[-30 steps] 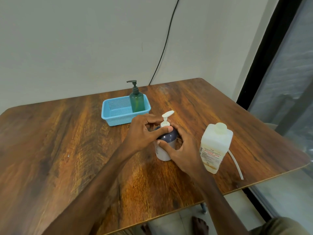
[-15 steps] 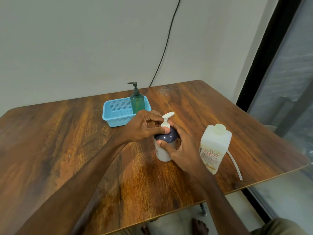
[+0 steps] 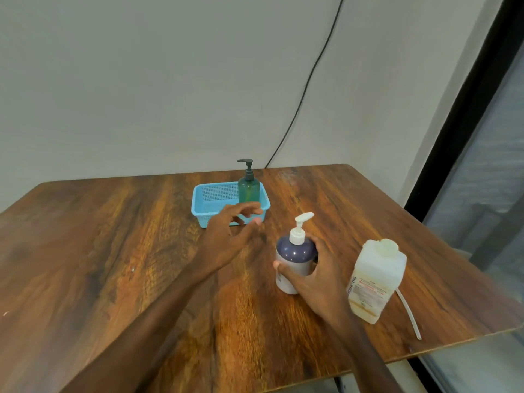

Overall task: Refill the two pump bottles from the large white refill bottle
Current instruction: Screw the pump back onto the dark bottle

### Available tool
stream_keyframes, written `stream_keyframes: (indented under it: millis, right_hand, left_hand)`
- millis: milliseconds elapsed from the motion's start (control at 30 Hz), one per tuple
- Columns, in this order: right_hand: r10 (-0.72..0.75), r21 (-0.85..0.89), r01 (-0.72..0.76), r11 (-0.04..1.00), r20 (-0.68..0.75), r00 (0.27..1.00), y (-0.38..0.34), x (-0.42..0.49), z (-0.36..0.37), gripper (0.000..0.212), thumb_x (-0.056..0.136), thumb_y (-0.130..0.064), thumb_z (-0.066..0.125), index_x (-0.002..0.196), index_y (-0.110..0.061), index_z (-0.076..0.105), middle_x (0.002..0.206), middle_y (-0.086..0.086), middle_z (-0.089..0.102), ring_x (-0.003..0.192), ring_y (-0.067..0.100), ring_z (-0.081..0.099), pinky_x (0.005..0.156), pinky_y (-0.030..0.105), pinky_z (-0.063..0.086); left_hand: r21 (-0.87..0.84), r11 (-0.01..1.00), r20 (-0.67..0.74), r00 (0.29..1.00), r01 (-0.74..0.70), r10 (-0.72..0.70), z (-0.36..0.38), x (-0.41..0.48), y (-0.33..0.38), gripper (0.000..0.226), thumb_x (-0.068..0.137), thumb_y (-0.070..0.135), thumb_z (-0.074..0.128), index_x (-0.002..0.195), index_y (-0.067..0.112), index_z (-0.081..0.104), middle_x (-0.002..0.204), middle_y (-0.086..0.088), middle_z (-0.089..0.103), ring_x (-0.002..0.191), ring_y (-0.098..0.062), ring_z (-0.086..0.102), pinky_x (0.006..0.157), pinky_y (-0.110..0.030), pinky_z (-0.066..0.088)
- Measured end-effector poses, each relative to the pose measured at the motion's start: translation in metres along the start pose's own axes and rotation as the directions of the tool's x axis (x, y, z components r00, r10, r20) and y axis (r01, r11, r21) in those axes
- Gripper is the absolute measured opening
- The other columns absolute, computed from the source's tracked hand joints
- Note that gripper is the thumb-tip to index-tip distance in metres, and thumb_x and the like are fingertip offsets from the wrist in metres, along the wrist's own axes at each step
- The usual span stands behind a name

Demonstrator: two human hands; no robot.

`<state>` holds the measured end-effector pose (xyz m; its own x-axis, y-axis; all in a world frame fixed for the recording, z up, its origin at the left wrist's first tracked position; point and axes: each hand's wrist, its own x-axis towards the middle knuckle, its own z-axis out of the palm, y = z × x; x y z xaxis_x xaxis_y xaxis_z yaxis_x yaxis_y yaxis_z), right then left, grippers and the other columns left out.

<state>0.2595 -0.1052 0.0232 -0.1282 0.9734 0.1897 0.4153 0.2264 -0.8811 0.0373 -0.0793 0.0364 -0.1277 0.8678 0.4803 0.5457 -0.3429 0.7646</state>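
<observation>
The right hand (image 3: 317, 279) grasps the pump bottle (image 3: 295, 251) from its right side, thumb across the front of the white body and fingers wrapped behind. The bottle stands upright on the tabletop (image 3: 113, 251), near the middle, with a dark blue shoulder and its white pump screwed on, the spout pointing up and to the right.

The left hand (image 3: 229, 234) hangs above the wood just left of that bottle, apart from it. Its fingers are loosely spread and it holds nothing, though it is blurred. It sits in front of the near wall of the blue basket (image 3: 209, 199).

The green bottle (image 3: 249, 190) stands upright in the basket's back right corner, black pump on, spout to the left.

The refill bottle (image 3: 374, 282) stands just right of the right hand, near the tabletop's right edge, with a pale cap on top. A thin white tube (image 3: 408, 313) lies on the wood beside it, running toward the front edge.

A black cable (image 3: 309, 80) runs down the wall behind the tabletop.
</observation>
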Motion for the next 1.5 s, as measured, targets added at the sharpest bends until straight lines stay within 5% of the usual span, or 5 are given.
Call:
stream_keyframes:
  millis: [300, 467, 700, 900, 1500]
  right_hand:
    - [-0.093, -0.034, 0.092, 0.995, -0.056, 0.994, -0.052, 0.051, 0.023, 0.075, 0.063, -0.040, 0.095, 0.125, -0.039, 0.054, 0.118, -0.024, 0.060, 0.100, -0.005, 0.060, 0.075, 0.008, 0.047]
    - [-0.189, -0.011, 0.189, 0.982, -0.024, 0.982, -0.105, 0.105, 0.040, 0.064, 0.067, -0.033, 0.094, 0.122, -0.028, 0.061, 0.115, -0.015, 0.067, 0.089, -0.008, 0.061, 0.070, 0.006, 0.052]
    - [-0.230, -0.034, 0.232, 0.972, 0.057, 0.971, -0.119, 0.162, 0.085, 0.060, 0.069, -0.040, 0.093, 0.119, -0.025, 0.064, 0.111, -0.012, 0.070, 0.094, 0.003, 0.067, 0.079, 0.015, 0.055]
    - [-0.245, -0.071, 0.244, 0.967, -0.002, 0.970, -0.097, 0.195, 0.143, 0.058, 0.063, -0.047, 0.093, 0.109, -0.025, 0.064, 0.106, -0.012, 0.070, 0.094, 0.007, 0.067, 0.084, 0.030, 0.058]
    - [-0.163, -0.100, 0.161, 0.982, -0.014, 0.986, -0.057, 0.202, 0.192, 0.067, 0.072, -0.041, 0.090, 0.124, -0.014, 0.056, 0.125, 0.000, 0.066, 0.112, 0.016, 0.062, 0.090, 0.026, 0.049]
  left_hand:
    - [0.058, 0.951, -0.123, 0.948, 0.303, -0.295, -0.030, 0.019, -0.096, 0.093, 0.076, 0.061, 0.085, 0.151, 0.048, 0.030, 0.150, 0.014, 0.051, 0.139, -0.010, 0.051, 0.119, -0.046, 0.043]
    - [0.130, 0.917, -0.085, 0.925, 0.378, -0.370, -0.024, 0.033, -0.120, 0.082, 0.080, 0.041, 0.090, 0.144, 0.031, 0.039, 0.134, 0.011, 0.048, 0.120, -0.007, 0.051, 0.090, -0.010, 0.042]
    - [0.174, 0.946, -0.200, 0.951, 0.272, -0.237, -0.020, 0.032, -0.147, 0.047, 0.092, 0.047, 0.075, 0.129, 0.032, 0.052, 0.128, 0.006, 0.061, 0.114, -0.015, 0.062, 0.094, -0.041, 0.059]
    - [0.023, 0.948, -0.194, 0.932, 0.316, -0.306, -0.016, 0.035, -0.151, 0.093, 0.091, 0.034, 0.080, 0.162, 0.014, 0.025, 0.145, 0.008, 0.049, 0.125, -0.003, 0.048, 0.089, 0.012, 0.028]
    - [0.039, 0.950, -0.216, 0.931, 0.310, -0.295, -0.012, 0.039, -0.173, 0.095, 0.089, 0.051, 0.075, 0.164, 0.021, 0.024, 0.144, 0.010, 0.058, 0.113, 0.007, 0.056, 0.083, 0.000, 0.038]
